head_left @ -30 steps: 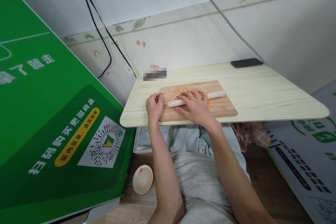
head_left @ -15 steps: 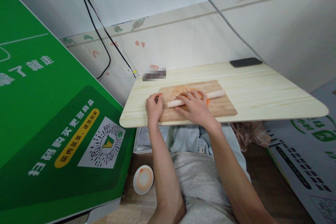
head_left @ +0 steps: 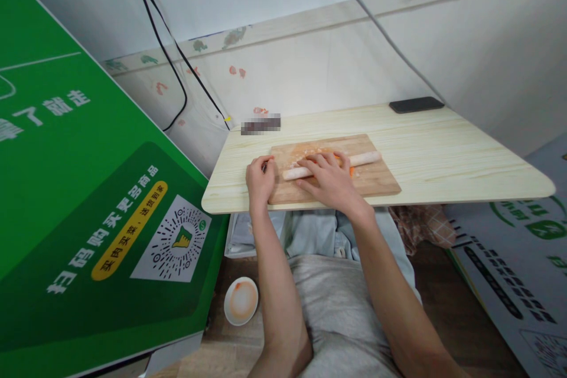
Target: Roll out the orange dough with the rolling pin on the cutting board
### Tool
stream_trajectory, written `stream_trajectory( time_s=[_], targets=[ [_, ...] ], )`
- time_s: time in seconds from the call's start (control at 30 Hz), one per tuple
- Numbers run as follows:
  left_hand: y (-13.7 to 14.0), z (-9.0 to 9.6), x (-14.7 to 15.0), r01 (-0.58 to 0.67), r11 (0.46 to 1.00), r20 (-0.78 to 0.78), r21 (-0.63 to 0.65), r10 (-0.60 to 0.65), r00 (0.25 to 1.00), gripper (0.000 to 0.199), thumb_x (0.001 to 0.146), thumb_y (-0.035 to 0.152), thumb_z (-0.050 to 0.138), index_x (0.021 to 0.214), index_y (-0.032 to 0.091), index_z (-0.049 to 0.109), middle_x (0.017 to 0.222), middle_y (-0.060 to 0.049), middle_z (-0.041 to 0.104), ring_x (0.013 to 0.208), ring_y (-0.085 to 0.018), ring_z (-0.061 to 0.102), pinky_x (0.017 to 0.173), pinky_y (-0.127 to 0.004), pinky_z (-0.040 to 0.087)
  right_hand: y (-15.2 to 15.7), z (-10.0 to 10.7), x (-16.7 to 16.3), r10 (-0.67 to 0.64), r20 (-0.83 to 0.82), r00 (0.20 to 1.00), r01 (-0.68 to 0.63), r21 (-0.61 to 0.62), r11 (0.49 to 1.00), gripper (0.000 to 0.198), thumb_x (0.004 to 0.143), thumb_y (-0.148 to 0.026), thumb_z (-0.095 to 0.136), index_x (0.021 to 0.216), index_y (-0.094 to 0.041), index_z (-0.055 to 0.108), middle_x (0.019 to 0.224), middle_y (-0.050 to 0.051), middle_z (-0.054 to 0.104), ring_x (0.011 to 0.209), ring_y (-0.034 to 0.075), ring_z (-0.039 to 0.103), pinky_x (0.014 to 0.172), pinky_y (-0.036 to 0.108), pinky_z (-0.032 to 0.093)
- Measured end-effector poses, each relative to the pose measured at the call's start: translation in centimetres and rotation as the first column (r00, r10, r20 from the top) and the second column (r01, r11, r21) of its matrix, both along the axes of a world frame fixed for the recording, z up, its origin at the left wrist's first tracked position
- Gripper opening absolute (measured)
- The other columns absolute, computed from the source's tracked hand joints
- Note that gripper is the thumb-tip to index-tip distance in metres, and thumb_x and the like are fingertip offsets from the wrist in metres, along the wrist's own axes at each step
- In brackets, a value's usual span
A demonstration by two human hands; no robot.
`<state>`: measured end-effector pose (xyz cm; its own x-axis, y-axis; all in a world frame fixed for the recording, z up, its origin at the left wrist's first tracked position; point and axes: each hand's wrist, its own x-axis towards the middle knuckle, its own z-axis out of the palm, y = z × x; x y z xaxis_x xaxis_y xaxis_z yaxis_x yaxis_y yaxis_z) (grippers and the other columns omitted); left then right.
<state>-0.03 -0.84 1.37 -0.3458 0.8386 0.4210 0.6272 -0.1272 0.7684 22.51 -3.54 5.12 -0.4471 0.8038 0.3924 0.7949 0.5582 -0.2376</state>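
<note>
A wooden cutting board [head_left: 376, 182] lies near the front edge of the table. Across it rests a long pale stick [head_left: 365, 158], smooth and cylindrical; I cannot tell its exact kind. My right hand [head_left: 328, 176] lies over the stick's middle, fingers bent across it and thumb on the near side, gripping it against the board. Orange bits and smears [head_left: 305, 150] show behind the stick and by my fingers. At the board's left edge my left hand [head_left: 260, 180] is curled closed, with a small dark thing [head_left: 264, 167] just showing between its fingers.
A black phone [head_left: 416, 104] lies at the table's [head_left: 465, 165] back right. A blurred-out dark item [head_left: 260, 124] sits at the back left. Below on the floor stands a white bowl [head_left: 241, 301]. A green panel [head_left: 53, 147] rises on the left, and a wall runs behind.
</note>
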Motion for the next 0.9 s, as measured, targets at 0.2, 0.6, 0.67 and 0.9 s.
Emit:
stream_trajectory(
  time_s=[0.2, 0.6, 0.67, 0.9],
  targets=[
    [0.1, -0.13, -0.07, 0.004, 1.0, 0.012, 0.015, -0.004, 1.0, 0.024, 0.1, 0.026, 0.06, 0.107, 0.021, 0.082, 0.117, -0.011, 0.085, 0.111, -0.028, 0.077, 0.108, -0.044, 0.059, -0.19, 0.18, 0.12, 0.006, 0.005, 1.0, -0.006, 0.0, 1.0, 0.046, 0.114, -0.053, 0.059, 0.15, -0.027, 0.071, 0.155, 0.012, 0.072, 0.147, 0.038, 0.056, 0.13, 0.058, 0.021],
    [0.27, -0.14, -0.11, 0.005, 1.0, 0.026, 0.023, -0.006, 1.0, 0.023, 0.099, 0.025, 0.06, 0.104, 0.022, 0.082, 0.113, -0.01, 0.085, 0.106, -0.027, 0.077, 0.105, -0.042, 0.06, 0.18, -0.34, 0.07, 0.007, 0.007, 1.0, -0.007, 0.041, 0.999, 0.041, 0.112, -0.048, 0.064, 0.147, -0.028, 0.072, 0.155, 0.011, 0.072, 0.145, 0.037, 0.056, 0.128, 0.057, 0.022],
    [0.24, -0.12, -0.1, 0.005, 1.0, 0.023, 0.019, -0.005, 1.0, 0.023, 0.099, 0.025, 0.06, 0.105, 0.022, 0.082, 0.113, -0.01, 0.085, 0.107, -0.027, 0.077, 0.106, -0.042, 0.06, 0.15, -0.27, 0.04, 0.002, 0.011, 1.0, -0.002, 0.038, 0.999, 0.04, 0.113, -0.048, 0.063, 0.146, -0.028, 0.072, 0.155, 0.011, 0.072, 0.146, 0.037, 0.056, 0.127, 0.057, 0.022],
    [0.24, -0.18, -0.1, 0.008, 1.0, 0.025, 0.027, -0.009, 1.0, 0.024, 0.099, 0.025, 0.06, 0.105, 0.021, 0.082, 0.113, -0.011, 0.085, 0.108, -0.028, 0.076, 0.107, -0.044, 0.059, 0.05, -0.17, -0.01, 0.002, -0.006, 1.0, -0.002, 0.039, 0.999, 0.04, 0.112, -0.048, 0.064, 0.144, -0.027, 0.073, 0.152, 0.011, 0.074, 0.143, 0.037, 0.057, 0.127, 0.058, 0.023]
  ],
)
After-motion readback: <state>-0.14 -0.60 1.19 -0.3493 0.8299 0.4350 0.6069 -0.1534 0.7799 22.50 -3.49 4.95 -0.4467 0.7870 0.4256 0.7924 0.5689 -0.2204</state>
